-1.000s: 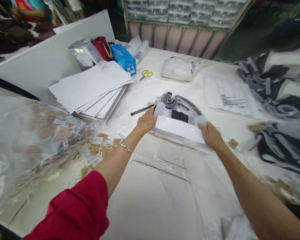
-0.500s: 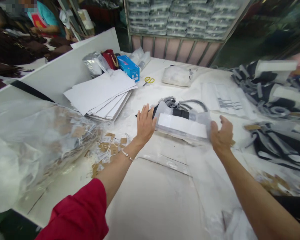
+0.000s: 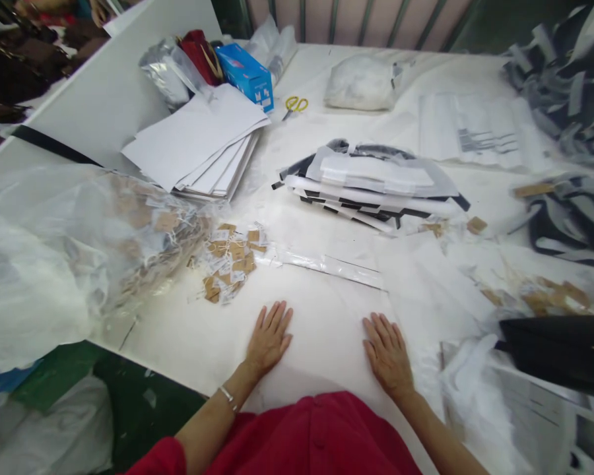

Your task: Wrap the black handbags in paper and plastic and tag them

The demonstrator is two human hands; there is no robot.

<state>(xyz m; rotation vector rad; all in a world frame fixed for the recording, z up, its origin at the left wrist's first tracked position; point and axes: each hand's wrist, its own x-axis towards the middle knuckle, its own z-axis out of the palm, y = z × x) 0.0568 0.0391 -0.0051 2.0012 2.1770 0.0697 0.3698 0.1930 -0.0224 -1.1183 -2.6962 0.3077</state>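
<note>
My left hand [image 3: 270,338] lies flat near the table's front edge, fingers stretched out, with nothing in it. Level with it, my right hand [image 3: 387,353] also rests flat and empty on the white tabletop [image 3: 327,330]. Beyond both hands, a black-and-white bundle with straps, partly covered in whitish wrapping [image 3: 376,178], lies on the table, touched by neither hand. A pile of small brown tags with white strings [image 3: 230,260] is nearest my left hand. Between hands and bundle, a flat clear plastic strip [image 3: 327,264] runs across the surface.
At left are a large clear plastic bag of tags [image 3: 143,244] and a stack of white sheets [image 3: 198,145]. Farther back stand a blue box [image 3: 247,76] and yellow-handled scissors [image 3: 296,105]. Black-and-grey strapped pieces [image 3: 569,99] and a black item [image 3: 559,353] crowd the right side.
Both hands have let go of the wrapped bundle and drawn back to the table's front edge. The bundle now lies flatter on the table. The view has tilted down.
</note>
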